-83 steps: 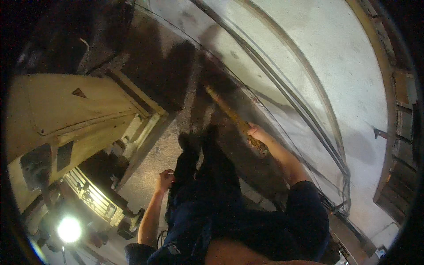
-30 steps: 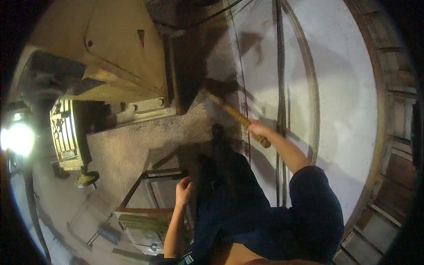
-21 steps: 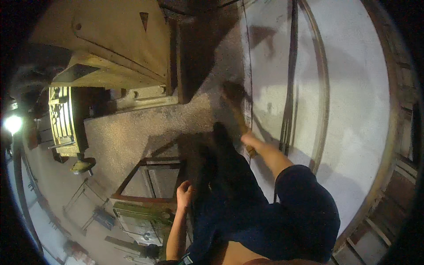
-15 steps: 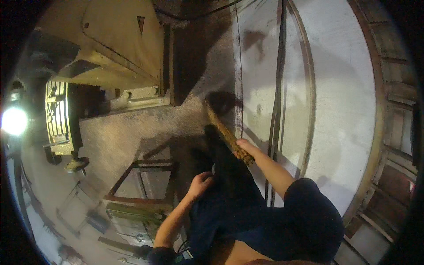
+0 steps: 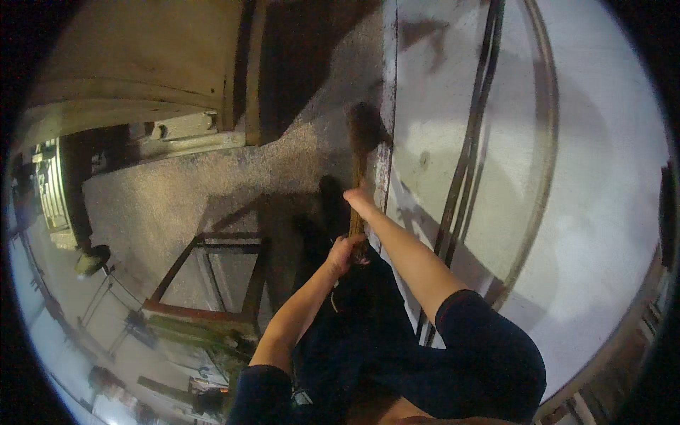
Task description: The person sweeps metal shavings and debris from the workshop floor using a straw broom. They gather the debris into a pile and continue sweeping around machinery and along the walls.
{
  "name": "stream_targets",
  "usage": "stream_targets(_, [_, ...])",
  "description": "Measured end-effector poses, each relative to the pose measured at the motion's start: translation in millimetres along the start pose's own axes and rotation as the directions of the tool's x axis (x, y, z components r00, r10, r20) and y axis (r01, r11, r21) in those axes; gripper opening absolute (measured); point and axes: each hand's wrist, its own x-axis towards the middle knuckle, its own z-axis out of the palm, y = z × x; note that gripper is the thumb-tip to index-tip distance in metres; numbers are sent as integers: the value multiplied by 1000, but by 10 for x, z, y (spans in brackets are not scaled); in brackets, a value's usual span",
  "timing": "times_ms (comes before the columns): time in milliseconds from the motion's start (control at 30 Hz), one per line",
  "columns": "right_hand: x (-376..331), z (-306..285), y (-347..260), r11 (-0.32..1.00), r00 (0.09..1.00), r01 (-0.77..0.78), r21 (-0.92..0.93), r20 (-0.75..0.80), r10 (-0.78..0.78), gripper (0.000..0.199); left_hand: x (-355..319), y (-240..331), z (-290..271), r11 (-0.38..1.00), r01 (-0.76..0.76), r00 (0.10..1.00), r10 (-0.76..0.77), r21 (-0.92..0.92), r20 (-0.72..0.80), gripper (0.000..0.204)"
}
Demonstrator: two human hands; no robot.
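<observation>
A brown broom [image 5: 359, 168] with a slim handle and a wider, dark head runs away from me over the floor, close to the foot of the white wall. My right hand [image 5: 363, 201] is wrapped round the handle partway along. Lower down, my left hand [image 5: 343, 253] closes round its near end. The head is blurred and lies in shadow, so I cannot tell whether it touches the floor.
A metal frame stand [image 5: 205, 312] with a greenish part below it stands at my left. Beyond is a large yellowish machine or cabinet [image 5: 134, 71]. Dark cables or pipes [image 5: 467, 163] run along the white wall [image 5: 595, 212] at my right. Speckled floor [image 5: 177, 188] lies between.
My left hand has come from beside my leg onto the broom's near end. The broom has swung from slanting to nearly straight ahead, and my view has shifted.
</observation>
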Motion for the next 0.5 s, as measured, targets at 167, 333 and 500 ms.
stream_targets(167, [-237, 45, 78, 980, 985, -146, -132, 77, 157, 79, -73, -364, -114, 972, 108, 989, -84, 211, -118, 26])
stream_targets(333, [-586, 548, 858, 914, 974, 64, -401, 226, 31, 48, -519, -936, -177, 966, 159, 972, -117, 203, -206, 25])
stream_targets(500, [-610, 1541, 640, 999, 987, -26, 34, 157, 20, 43, -1236, -482, -527, 966, 89, 959, -16, 245, -284, 18])
